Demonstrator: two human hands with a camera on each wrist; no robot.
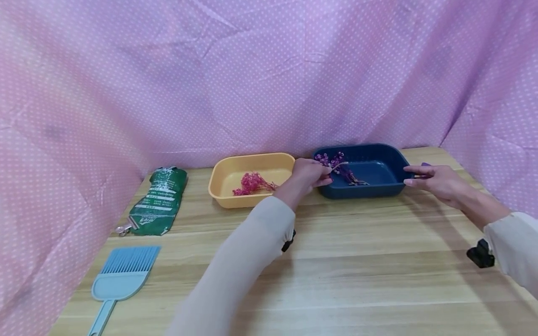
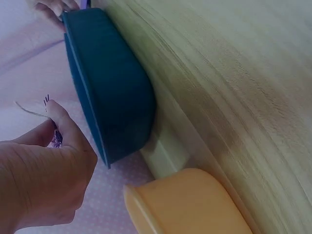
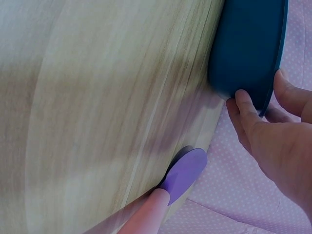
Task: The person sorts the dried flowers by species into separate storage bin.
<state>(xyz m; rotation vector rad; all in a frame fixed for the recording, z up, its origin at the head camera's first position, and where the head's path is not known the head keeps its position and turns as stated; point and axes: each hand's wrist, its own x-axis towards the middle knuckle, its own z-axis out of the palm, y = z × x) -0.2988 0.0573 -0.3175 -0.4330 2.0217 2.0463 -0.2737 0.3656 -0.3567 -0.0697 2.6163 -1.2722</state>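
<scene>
My left hand (image 1: 310,175) pinches a sprig of dried purple flowers between thumb and fingers at the left end of a dark blue basin (image 1: 365,191). In the left wrist view a thin pale stem (image 2: 30,111) sticks out past the fingertips. Purple flowers (image 1: 329,158) with thin stems show inside the basin. At the basin's right end, my right hand (image 1: 439,182) grips the rim, thumb on one side and fingers against the outer wall, as the right wrist view shows. Left of it stands a yellow basin (image 1: 218,191) holding pink dried flowers (image 1: 251,183).
A green bag (image 1: 157,203) with a metal clip (image 1: 128,226) lies on the left of the wooden table (image 1: 357,280). In front of it lies a light blue brush (image 1: 119,282). A purple oval thing (image 3: 185,175) lies beyond the right hand. Pink dotted cloth (image 1: 269,84) hangs behind.
</scene>
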